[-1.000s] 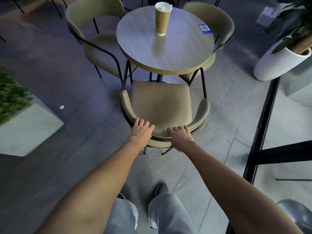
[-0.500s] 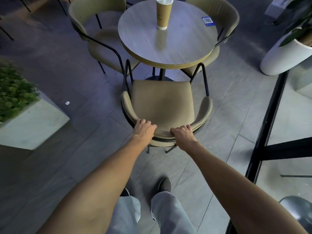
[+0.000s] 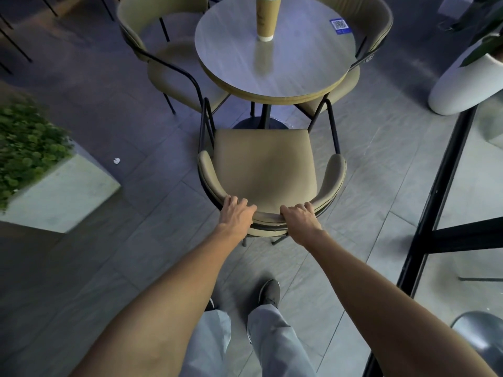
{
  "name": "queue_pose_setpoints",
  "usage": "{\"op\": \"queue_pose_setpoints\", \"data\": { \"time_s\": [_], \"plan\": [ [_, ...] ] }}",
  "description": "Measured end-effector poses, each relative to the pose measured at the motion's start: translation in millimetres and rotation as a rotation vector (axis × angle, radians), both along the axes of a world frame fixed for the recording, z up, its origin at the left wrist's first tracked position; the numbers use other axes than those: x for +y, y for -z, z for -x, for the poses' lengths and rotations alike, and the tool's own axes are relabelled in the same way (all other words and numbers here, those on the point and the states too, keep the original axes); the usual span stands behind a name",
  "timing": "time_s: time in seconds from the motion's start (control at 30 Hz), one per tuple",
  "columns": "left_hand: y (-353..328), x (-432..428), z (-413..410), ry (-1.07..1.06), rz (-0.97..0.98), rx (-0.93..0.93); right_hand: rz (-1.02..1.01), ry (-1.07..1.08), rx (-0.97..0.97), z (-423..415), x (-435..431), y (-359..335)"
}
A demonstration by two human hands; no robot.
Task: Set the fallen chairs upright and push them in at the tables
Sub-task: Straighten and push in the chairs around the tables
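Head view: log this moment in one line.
chair upright at table; left hand grips its back; right hand grips its back; cup on table

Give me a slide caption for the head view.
Left hand and right hand grip the backrest of an upright tan chair facing a round table holding a paper cup.

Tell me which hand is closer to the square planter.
Left. The left hand grips the chair back on the side nearest the square planter; the right hand grips it farther over.
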State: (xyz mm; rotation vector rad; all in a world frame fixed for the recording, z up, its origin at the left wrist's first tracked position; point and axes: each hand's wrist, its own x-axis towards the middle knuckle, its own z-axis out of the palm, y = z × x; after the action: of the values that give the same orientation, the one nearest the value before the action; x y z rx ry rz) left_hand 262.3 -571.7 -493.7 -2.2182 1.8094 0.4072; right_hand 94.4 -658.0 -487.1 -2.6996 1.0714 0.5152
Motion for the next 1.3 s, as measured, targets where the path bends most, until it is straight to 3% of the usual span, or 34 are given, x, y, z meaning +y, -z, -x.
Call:
{"op": "queue_pose_setpoints", "data": {
  "time_s": [1.3],
  "plan": [
    [2.1, 5.4, 9.6, -0.007, -0.001, -0.015, 0.006, -0.02, -0.014, 7.9, 5.9, 5.2]
  ]
}}
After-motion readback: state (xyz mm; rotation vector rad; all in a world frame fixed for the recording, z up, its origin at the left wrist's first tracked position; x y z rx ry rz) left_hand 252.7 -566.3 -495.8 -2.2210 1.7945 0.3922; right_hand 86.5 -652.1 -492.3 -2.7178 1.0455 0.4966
